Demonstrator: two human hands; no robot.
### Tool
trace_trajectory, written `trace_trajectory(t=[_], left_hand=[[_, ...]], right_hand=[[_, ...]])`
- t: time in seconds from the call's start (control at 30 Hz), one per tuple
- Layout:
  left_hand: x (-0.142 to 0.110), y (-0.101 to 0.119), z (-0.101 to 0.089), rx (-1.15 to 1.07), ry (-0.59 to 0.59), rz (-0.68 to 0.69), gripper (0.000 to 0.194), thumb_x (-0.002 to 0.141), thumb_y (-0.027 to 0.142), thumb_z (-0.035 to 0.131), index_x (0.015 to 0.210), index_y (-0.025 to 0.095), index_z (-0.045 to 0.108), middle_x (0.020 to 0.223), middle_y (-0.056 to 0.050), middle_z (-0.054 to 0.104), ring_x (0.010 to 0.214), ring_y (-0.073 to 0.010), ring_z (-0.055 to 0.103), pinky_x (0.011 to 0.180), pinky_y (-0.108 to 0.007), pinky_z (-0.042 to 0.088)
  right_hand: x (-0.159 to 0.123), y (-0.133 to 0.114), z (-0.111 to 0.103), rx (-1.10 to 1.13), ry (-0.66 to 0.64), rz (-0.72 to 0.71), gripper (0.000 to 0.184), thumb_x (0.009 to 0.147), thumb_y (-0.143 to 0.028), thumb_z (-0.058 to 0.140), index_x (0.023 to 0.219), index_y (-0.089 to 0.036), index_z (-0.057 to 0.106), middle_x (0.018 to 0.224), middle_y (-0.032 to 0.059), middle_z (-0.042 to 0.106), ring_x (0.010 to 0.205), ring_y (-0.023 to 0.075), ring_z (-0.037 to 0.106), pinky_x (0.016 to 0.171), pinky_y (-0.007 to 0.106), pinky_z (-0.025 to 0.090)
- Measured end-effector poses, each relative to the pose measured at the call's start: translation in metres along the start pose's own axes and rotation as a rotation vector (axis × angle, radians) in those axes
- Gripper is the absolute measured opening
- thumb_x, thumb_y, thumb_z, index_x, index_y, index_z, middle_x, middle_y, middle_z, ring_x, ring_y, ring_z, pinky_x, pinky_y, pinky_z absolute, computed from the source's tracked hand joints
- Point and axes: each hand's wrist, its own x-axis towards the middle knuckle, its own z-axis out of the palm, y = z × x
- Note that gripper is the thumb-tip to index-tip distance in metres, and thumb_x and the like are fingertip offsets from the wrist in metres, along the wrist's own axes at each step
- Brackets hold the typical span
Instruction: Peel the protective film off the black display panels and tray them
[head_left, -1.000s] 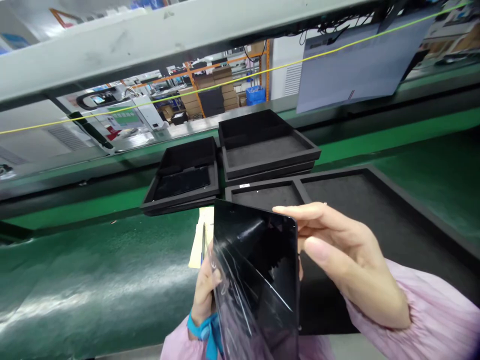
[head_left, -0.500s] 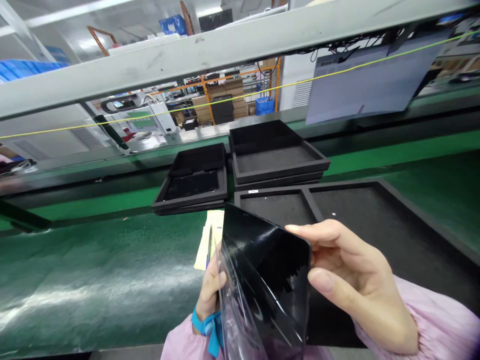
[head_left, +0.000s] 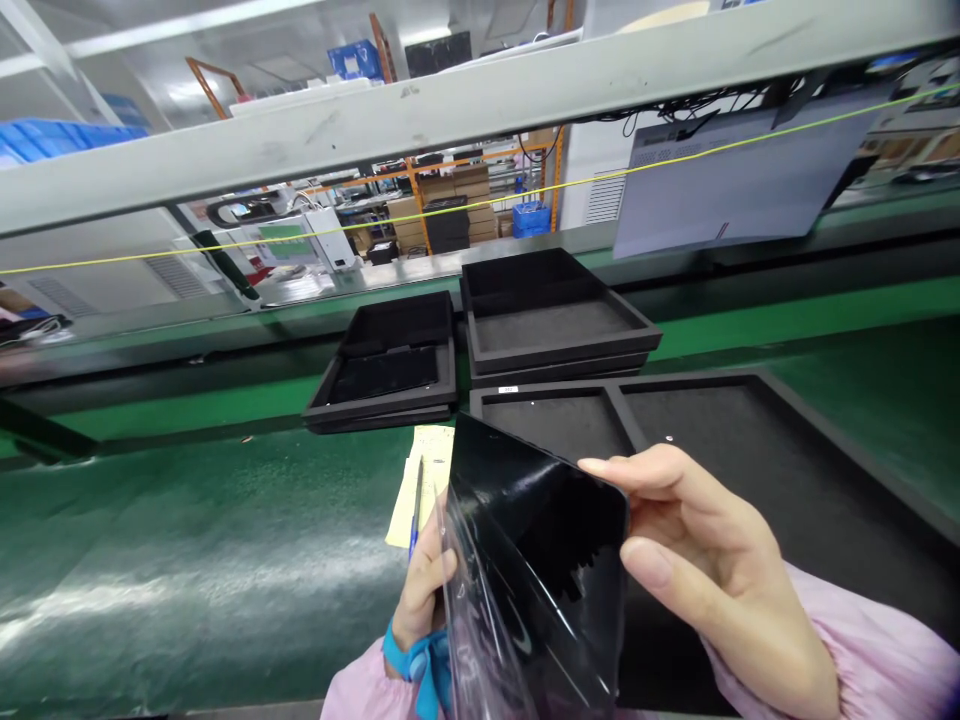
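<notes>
A glossy black screen panel [head_left: 547, 510] is held up on a tilt between my hands, with a loose clear plastic film [head_left: 480, 620] hanging along its left side. My left hand [head_left: 424, 590], in a blue wrist strap [head_left: 421, 660], grips the panel's left edge; the fingers behind it are hidden. My right hand [head_left: 712, 560] holds the panel's upper right corner, thumb on the side and index finger along the top edge. Just beyond the panel lies a black foam tray [head_left: 622, 385] with compartments.
Behind are a smaller black tray [head_left: 322, 408] with a dark panel [head_left: 386, 372] in it and stacked larger trays [head_left: 555, 310]. A yellow paper [head_left: 401, 520] with a pen [head_left: 417, 505] lies on the green mat [head_left: 225, 540]. A metal beam [head_left: 300, 135] crosses above.
The view has shifted slightly, so the scene sits a little lower. Both hands keep their hold on the screen panel, which has barely moved.
</notes>
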Motion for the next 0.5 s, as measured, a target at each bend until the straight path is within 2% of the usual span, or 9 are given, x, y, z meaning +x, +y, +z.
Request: trace_trajectory(t=[0.07,0.17,0.27,0.3,0.37,0.43,0.5], left_hand=[[0.002,0.004,0.006,-0.080,-0.038,-0.034,0.064,0.066,0.042,0.075,0.127,0.028,0.060,0.112,-0.004,0.070,0.106,-0.0293,0.063,0.095,-0.039,0.048],[0.001,0.010,0.014,-0.132,-0.081,-0.026,0.058,0.069,0.036,0.074,0.125,0.028,0.061,0.123,-0.003,0.065,0.121,-0.0287,0.055,0.107,-0.039,0.038],[-0.001,0.014,0.014,-0.102,-0.127,0.020,0.058,0.070,0.035,0.072,0.126,0.025,0.060,0.128,-0.005,0.062,0.128,-0.0278,0.049,0.112,-0.039,0.031],[-0.001,0.016,0.010,-0.077,-0.124,0.036,0.059,0.072,0.034,0.072,0.128,0.024,0.058,0.130,-0.006,0.061,0.129,-0.0275,0.048,0.113,-0.038,0.030],[-0.003,0.022,-0.004,-0.001,-0.062,0.068,0.062,0.074,0.034,0.071,0.132,0.024,0.054,0.134,-0.006,0.058,0.132,-0.0270,0.045,0.113,-0.037,0.031],[-0.007,0.030,-0.026,0.083,0.098,0.114,0.063,0.076,0.034,0.069,0.135,0.024,0.051,0.137,-0.005,0.056,0.134,-0.0259,0.043,0.113,-0.035,0.030],[-0.014,0.041,-0.052,0.159,0.322,0.181,0.064,0.078,0.037,0.068,0.138,0.025,0.047,0.140,-0.004,0.053,0.136,-0.0247,0.040,0.115,-0.034,0.027]], right_hand=[[0.001,0.002,-0.004,0.041,0.063,0.040,0.003,0.087,-0.027,0.062,0.089,-0.025,0.062,0.071,-0.0008,0.058,0.055,0.0073,0.058,0.049,0.013,0.050],[0.008,0.009,-0.012,0.049,0.169,0.182,0.029,0.083,-0.038,0.066,0.072,-0.017,0.049,0.054,-0.0038,0.049,0.034,0.0047,0.042,0.031,0.011,0.032],[0.022,0.020,-0.017,0.005,0.169,0.445,0.042,0.076,-0.052,0.070,0.076,-0.018,0.047,0.047,-0.0060,0.041,0.028,0.0038,0.029,0.025,0.012,0.018],[0.028,0.025,-0.017,-0.012,0.139,0.512,0.043,0.075,-0.056,0.069,0.079,-0.018,0.048,0.048,-0.0061,0.040,0.029,0.0040,0.029,0.025,0.013,0.020],[0.041,0.035,-0.013,-0.055,0.044,0.519,0.046,0.078,-0.061,0.064,0.084,-0.017,0.051,0.052,-0.0043,0.044,0.034,0.0062,0.037,0.029,0.015,0.030],[0.055,0.045,-0.005,-0.175,-0.075,0.401,0.044,0.083,-0.059,0.056,0.090,-0.016,0.054,0.061,-0.0001,0.052,0.046,0.0102,0.049,0.036,0.018,0.039],[0.070,0.055,0.008,-0.423,-0.231,0.231,0.035,0.089,-0.049,0.050,0.096,-0.015,0.057,0.070,0.0036,0.059,0.057,0.0125,0.056,0.045,0.020,0.044]])
